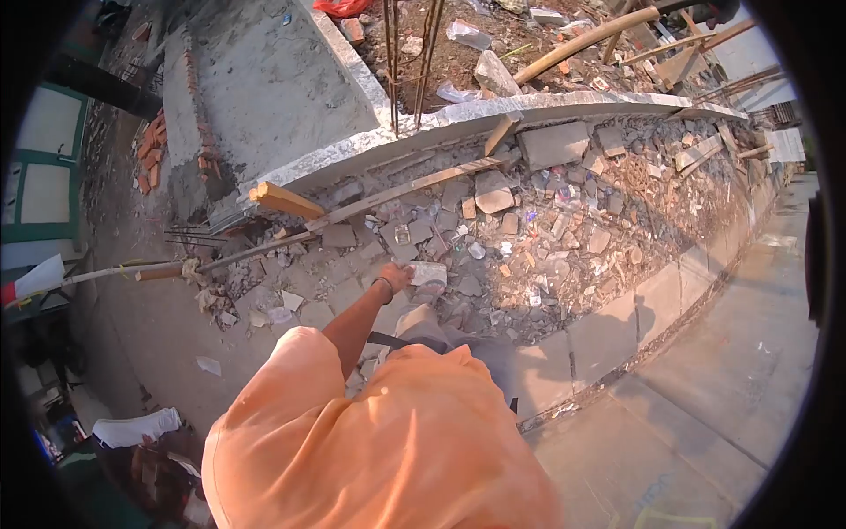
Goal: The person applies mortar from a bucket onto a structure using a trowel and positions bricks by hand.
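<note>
My left hand [398,277], with a dark band at the wrist, reaches down in front of me to the rubble. Its fingers are closed on the left end of a pale, flat-sided block [429,274], which looks like a piece of brick or concrete. Broken grey slabs [394,236] and small chips lie around it. My right hand is out of view, and my orange shirt hides the ground below me.
A long wooden pole [405,189] lies across the rubble ahead. Beyond it runs a low concrete wall [352,157] with upright rebar [423,66]. A wooden stake [286,201] juts out at left. Paved ground [670,414] lies to the right.
</note>
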A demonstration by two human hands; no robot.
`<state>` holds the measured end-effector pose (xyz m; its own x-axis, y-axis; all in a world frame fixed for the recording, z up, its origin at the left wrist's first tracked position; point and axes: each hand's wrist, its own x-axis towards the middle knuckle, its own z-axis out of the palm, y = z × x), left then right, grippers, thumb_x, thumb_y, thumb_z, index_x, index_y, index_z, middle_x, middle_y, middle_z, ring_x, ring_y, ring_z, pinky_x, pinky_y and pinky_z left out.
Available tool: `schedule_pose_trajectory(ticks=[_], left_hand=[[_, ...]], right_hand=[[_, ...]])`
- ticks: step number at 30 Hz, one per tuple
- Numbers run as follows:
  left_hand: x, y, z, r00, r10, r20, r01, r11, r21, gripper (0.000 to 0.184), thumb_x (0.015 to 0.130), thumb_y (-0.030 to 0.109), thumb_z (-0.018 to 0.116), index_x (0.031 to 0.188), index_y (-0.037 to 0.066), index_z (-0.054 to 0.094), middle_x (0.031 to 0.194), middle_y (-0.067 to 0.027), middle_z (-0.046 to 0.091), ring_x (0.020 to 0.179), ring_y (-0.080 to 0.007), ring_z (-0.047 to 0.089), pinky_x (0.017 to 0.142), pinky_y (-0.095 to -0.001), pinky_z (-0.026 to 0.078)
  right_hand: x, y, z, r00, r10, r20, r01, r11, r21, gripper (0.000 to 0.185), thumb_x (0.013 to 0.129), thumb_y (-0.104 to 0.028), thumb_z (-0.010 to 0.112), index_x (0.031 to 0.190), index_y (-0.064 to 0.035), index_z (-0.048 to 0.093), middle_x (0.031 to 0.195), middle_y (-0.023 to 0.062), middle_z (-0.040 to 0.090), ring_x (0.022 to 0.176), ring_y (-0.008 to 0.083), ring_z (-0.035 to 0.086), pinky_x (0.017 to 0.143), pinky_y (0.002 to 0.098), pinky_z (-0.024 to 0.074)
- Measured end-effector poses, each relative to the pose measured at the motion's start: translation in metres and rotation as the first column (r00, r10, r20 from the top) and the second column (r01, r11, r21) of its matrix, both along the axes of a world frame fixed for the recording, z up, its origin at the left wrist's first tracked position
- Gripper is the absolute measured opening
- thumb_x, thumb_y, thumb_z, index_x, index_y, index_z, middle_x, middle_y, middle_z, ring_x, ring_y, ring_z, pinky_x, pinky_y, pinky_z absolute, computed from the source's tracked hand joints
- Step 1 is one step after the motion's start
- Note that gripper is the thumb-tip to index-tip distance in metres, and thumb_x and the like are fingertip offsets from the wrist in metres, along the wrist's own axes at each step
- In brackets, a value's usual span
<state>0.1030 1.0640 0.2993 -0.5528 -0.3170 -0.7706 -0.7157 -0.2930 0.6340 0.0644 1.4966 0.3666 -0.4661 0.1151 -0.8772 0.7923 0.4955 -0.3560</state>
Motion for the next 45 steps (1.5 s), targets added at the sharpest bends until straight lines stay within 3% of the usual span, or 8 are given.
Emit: schedule_pose_trajectory(ticks=[5,11,20,23,24,30,37,45], left_hand=[[0.088,0.013,-0.032,0.978,-0.092,0.189,0.126,0.976,-0.176,0.032,0.084,0.033,0.058,0.094,0.003,0.063,0.078,-0.0054,0.063,0.064,-0.0138,0.057,0.058,-0.0281,0.045],[0.272,0.018,-0.064,0.673,0.735,0.081,-0.739,0.672,0.04,0.014,0.084,0.025,0.055,0.087,0.011,0.056,0.069,-0.0004,0.053,0.061,-0.0145,0.054,0.059,-0.0303,0.046],[0.359,0.009,-0.059,0.321,0.937,0.138,-0.947,0.321,0.02,0.02,0.071,0.029,0.051,0.087,0.015,0.049,0.077,-0.0016,0.048,0.07,-0.0196,0.048,0.059,-0.034,0.038],[0.461,-0.005,-0.167,0.415,0.909,0.035,-0.784,0.337,0.522,0.024,0.067,0.03,0.049,0.087,0.017,0.046,0.08,-0.002,0.046,0.074,-0.0213,0.045,0.059,-0.0352,0.035],[0.449,-0.032,-0.094,0.718,0.696,0.004,-0.666,0.685,0.296,0.022,0.07,0.032,0.049,0.086,0.017,0.048,0.079,-0.0021,0.047,0.073,-0.0216,0.046,0.056,-0.0346,0.035],[0.594,-0.155,-0.031,0.227,0.971,0.07,-0.972,0.221,0.081,0.023,0.081,0.026,0.056,0.096,0.008,0.052,0.081,-0.0093,0.057,0.076,-0.024,0.058,0.056,-0.0355,0.047],[0.676,-0.269,0.085,-0.235,0.923,-0.305,-0.953,-0.28,-0.113,0.036,0.087,0.026,0.055,0.113,0.002,0.05,0.097,-0.0154,0.061,0.084,-0.0282,0.062,0.068,-0.0389,0.052],[0.64,-0.183,-0.004,-0.296,0.935,0.198,-0.955,-0.287,-0.075,0.036,0.089,0.022,0.044,0.119,0.003,0.045,0.105,-0.0194,0.058,0.093,-0.0385,0.058,0.074,-0.0477,0.05]], right_hand=[[-0.023,0.073,-0.017,0.966,0.239,0.103,-0.248,0.965,0.084,0.016,0.077,-0.013,0.059,0.086,-0.0005,0.055,0.062,0.0066,0.052,0.046,0.0197,0.051,0.041,0.0322,0.0427],[-0.14,0.082,-0.029,0.897,0.44,0.035,-0.442,0.892,0.094,0.018,0.076,-0.013,0.06,0.087,0.0002,0.055,0.062,0.0068,0.053,0.045,0.0199,0.052,0.04,0.0323,0.0428],[-0.12,-0.303,0.058,0.665,0.688,-0.293,-0.744,0.646,-0.171,0.026,0.075,-0.016,0.067,0.091,0.0007,0.054,0.064,0.0069,0.055,0.049,0.015,0.055,0.043,0.0266,0.045],[-0.069,-0.448,0.052,0.651,0.645,-0.4,-0.759,0.565,-0.325,0.02,0.079,-0.015,0.063,0.089,-0.0002,0.056,0.07,0.0058,0.058,0.055,0.0146,0.058,0.044,0.028,0.0474],[-0.051,-0.489,0.052,0.652,0.642,-0.405,-0.758,0.569,-0.319,0.021,0.079,-0.016,0.063,0.09,-0.0008,0.056,0.073,0.0058,0.058,0.057,0.0151,0.058,0.046,0.0277,0.0485],[0.011,-0.691,0.053,0.785,0.457,-0.419,-0.614,0.664,-0.427,0.031,0.08,-0.023,0.062,0.102,-0.0021,0.057,0.091,0.0084,0.058,0.078,0.018,0.059,0.052,0.0312,0.0533],[0.026,-0.74,0.024,0.739,0.531,-0.415,-0.669,0.655,-0.351,0.028,0.08,-0.027,0.064,0.099,-0.0073,0.06,0.085,0.0026,0.057,0.07,0.0137,0.054,0.049,0.0292,0.0503],[0.021,-0.755,-0.005,0.25,0.838,-0.486,-0.877,0.408,0.253,0.021,0.078,-0.02,0.066,0.089,-0.002,0.065,0.075,0.0031,0.061,0.067,0.013,0.056,0.055,0.0315,0.0465]])
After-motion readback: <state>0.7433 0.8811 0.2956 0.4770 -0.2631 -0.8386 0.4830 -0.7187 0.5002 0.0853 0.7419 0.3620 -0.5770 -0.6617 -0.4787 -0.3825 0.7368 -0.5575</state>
